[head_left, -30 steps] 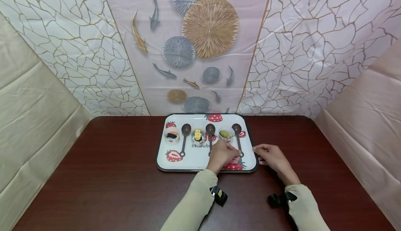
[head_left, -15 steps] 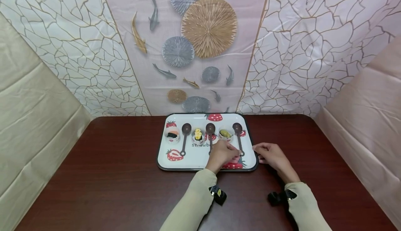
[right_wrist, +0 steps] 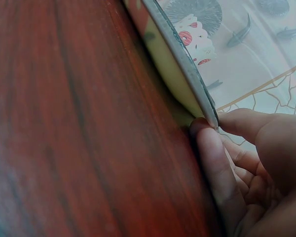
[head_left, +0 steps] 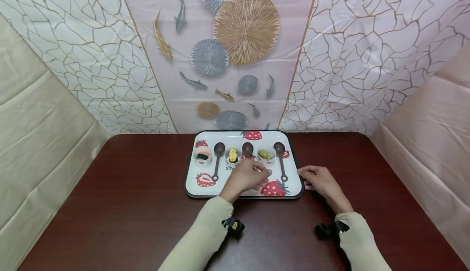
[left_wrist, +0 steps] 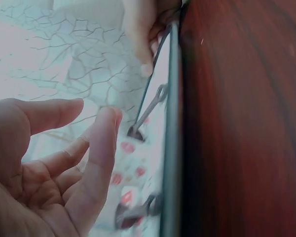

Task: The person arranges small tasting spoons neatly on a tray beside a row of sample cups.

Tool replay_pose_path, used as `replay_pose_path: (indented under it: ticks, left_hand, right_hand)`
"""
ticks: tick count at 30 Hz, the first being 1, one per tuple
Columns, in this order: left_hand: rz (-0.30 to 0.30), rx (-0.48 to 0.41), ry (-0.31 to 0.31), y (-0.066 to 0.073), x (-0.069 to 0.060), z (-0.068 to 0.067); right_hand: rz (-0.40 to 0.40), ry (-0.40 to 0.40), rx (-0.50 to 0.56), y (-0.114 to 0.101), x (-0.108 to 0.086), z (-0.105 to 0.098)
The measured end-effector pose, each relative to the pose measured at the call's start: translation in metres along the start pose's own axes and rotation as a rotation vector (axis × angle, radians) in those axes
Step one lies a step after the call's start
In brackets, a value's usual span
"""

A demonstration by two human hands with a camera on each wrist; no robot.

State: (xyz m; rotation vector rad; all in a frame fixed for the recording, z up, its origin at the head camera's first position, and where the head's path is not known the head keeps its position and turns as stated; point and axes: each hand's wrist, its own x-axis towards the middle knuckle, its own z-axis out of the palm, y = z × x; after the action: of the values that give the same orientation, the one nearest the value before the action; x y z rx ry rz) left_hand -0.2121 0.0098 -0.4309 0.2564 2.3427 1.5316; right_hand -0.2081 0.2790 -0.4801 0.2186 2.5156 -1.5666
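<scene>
A white strawberry-print tray (head_left: 196, 189) with a dark rim carries three brown spoons and three small cups. My left hand (head_left: 247, 177) hovers over its front right part; in the left wrist view thumb and index finger stand apart, with nothing between them. It partly hides the middle spoon (head_left: 247, 148). The right spoon (head_left: 282, 165) lies free beside it, handle toward me. My right hand (head_left: 321, 181) pinches the tray's right edge; the right wrist view shows one finger under the rim and the thumb (right_wrist: 239, 123) against it.
Sushi-like pieces fill the cups: orange and black in the left cup (head_left: 203, 163), yellow in the middle cup (head_left: 232, 165), green in the right cup (head_left: 266, 161). The left spoon (head_left: 217, 163) lies between two cups. A patterned cloth (head_left: 231, 79) hangs behind the dark wooden table (head_left: 110, 205).
My left hand has let go of the right spoon's handle and moved left, its fingers spreading. The right hand stays at the tray's edge.
</scene>
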Motion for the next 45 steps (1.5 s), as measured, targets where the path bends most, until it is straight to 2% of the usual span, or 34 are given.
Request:
replay_pose_path:
  ticks: [8,13,18,24,28,33,37,40,45]
  left_hand:
    - [0.078,0.115,0.077,-0.003,-0.019,-0.046]
    - [0.108,0.197,0.141,-0.009,-0.031,-0.070]
    - [0.150,0.278,0.174,-0.014,-0.043,-0.094]
    - [0.142,0.316,0.234,-0.020,-0.057,-0.120]
    - [0.147,0.323,0.274,-0.028,-0.061,-0.136]
    - [0.115,0.323,0.342,-0.042,-0.062,-0.154]
    - [0.057,0.285,0.382,-0.054,-0.060,-0.163]
    - [0.004,0.249,0.392,-0.064,-0.057,-0.167]
    - [-0.046,0.133,0.367,-0.082,-0.049,-0.169]
  right_hand:
    - [-0.004,-0.001,0.001,-0.002,0.003,0.002]
    - [-0.001,-0.007,0.009,-0.004,0.004,0.004]
    - [-0.008,-0.010,0.007,-0.005,0.005,0.004]
    - [-0.006,-0.015,0.011,-0.005,0.005,0.004]
    - [-0.010,-0.014,0.011,-0.004,0.005,0.001]
    - [-0.007,-0.015,0.015,-0.005,0.006,0.002]
    - [-0.006,-0.016,0.007,-0.006,0.007,0.001]
    - [-0.006,-0.017,-0.003,-0.005,0.006,0.000]
    - [0.005,-0.009,-0.013,-0.001,0.003,-0.001]
